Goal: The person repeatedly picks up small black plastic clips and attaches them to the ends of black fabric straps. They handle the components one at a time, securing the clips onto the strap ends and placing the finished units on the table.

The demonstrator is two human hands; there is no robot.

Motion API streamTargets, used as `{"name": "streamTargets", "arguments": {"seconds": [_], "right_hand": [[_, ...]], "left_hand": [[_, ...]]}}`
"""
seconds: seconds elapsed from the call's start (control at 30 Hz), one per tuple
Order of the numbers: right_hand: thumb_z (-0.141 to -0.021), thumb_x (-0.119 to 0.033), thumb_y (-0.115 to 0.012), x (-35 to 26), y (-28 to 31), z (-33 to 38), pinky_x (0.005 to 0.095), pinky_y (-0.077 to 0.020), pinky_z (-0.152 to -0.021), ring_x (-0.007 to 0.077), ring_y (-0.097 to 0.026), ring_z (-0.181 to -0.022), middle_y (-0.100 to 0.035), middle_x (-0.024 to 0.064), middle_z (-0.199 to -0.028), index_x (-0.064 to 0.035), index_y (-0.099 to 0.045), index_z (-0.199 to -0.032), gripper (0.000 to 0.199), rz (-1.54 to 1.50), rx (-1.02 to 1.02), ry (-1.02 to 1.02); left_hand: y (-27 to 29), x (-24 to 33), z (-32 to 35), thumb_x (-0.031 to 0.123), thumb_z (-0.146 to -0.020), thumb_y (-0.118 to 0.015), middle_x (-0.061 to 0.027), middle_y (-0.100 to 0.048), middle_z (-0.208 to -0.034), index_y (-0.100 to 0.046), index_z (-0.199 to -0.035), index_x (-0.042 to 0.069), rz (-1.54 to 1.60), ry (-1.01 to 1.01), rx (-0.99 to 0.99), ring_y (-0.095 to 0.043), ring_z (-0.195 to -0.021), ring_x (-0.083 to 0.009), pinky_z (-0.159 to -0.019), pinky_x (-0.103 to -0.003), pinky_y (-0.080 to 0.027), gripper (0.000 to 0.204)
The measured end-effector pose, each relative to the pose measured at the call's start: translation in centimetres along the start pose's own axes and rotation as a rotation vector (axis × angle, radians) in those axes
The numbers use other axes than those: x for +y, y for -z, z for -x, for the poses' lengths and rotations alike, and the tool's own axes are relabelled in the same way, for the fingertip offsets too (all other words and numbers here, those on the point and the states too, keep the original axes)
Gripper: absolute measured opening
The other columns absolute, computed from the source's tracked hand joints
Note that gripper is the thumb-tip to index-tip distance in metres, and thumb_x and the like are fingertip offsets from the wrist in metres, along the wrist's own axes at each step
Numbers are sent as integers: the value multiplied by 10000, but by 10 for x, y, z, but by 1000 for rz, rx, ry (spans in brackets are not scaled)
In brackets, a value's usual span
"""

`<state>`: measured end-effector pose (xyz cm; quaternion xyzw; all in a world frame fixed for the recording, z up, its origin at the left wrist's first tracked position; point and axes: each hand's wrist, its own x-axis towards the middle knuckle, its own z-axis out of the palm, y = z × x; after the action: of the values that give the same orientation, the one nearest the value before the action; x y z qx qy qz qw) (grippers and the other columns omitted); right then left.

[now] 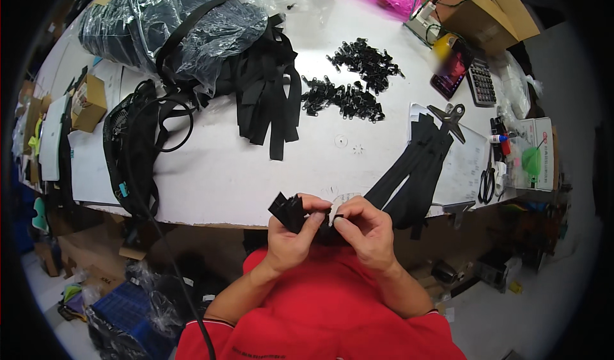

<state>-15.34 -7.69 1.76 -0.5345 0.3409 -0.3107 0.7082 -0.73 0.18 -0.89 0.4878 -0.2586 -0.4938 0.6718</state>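
Seen from above, lying at the far left of the white worktable [211, 181]: a small cardboard box [88, 102], and beside it a black mesh strap bundle [131, 145] hanging over the near edge. Resting further back, a clear plastic bag of dark fabric [173, 21], with a fan of black zipper tape strips [265, 91] spilling out toward the middle of the table.

Hovering just off the near table edge, above a red shirt: left hand [291, 235], fingers curled closed, gripping a folded bunch of black zipper tape [289, 211] that sticks up to the left of the thumb. Touching it fingertip to fingertip, right hand [366, 229], thumb and forefinger pinched shut on something small at the end of that tape; too hidden to tell what.

Sitting mid-table behind the hands, two heaps of small black zipper sliders [355, 81]. Draping over the edge just right of the right hand, long black strips held under a metal clip [419, 168]. Lying further right, scissors [487, 182], a calculator [482, 81], a phone [453, 69] and brown cartons [476, 8].
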Motion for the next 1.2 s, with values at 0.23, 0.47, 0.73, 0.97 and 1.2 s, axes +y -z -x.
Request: {"name": "streamTargets", "arguments": {"seconds": [0.23, 0.47, 0.73, 0.97, 1.2], "right_hand": [[-914, 18, -664, -2, 4, -3, 209, -439, -737, 53, -541, -833, -597, 12, -950, 9, -652, -954, 42, -63, -50, -132], [-923, 18, -658, -4, 12, -3, 199, -434, -732, 43, -534, -831, -591, -2, -951, 11, -647, -960, 40, -48, -104, -217], [-890, -30, -713, 9, 6, -1, 212, -417, -643, 51, -528, -741, -614, 11, -901, -2, -675, -955, 80, 205, 12, -31], [-841, -49, -750, 8, 6, -4, 239, -395, -550, 78, -514, -623, -643, 42, -812, -4, -684, -887, 93, 432, 21, 138], [-832, -41, -747, 24, 4, -3, 249, -392, -547, 82, -503, -614, -626, 32, -791, -11, -671, -877, 93, 375, 65, 181]], "left_hand": [[2, 3, 0, -48, -964, -575, -79, -656, -1051, -679, -1098, -21, 4, 2, -77, -627, -971, -139, -875, -276, -500, 172], [2, 6, 1, -18, -982, -575, -72, -664, -1054, -668, -1103, -22, -38, -2, -109, -623, -990, -128, -904, -272, -492, 153], [13, 2, -1, 9, -985, -590, -29, -651, -968, -675, -1100, 12, 101, 230, -126, -580, -815, -64, -732, -222, -483, 143], [2, -2, -2, -31, -967, -586, -77, -633, -1003, -672, -1121, -22, -170, -153, -97, -595, -688, -80, -620, -218, -488, 176], [3, 3, -4, -44, -966, -581, -98, -628, -1005, -672, -1107, -41, -237, -138, -107, -618, -699, -99, -634, -232, -508, 168]]}}
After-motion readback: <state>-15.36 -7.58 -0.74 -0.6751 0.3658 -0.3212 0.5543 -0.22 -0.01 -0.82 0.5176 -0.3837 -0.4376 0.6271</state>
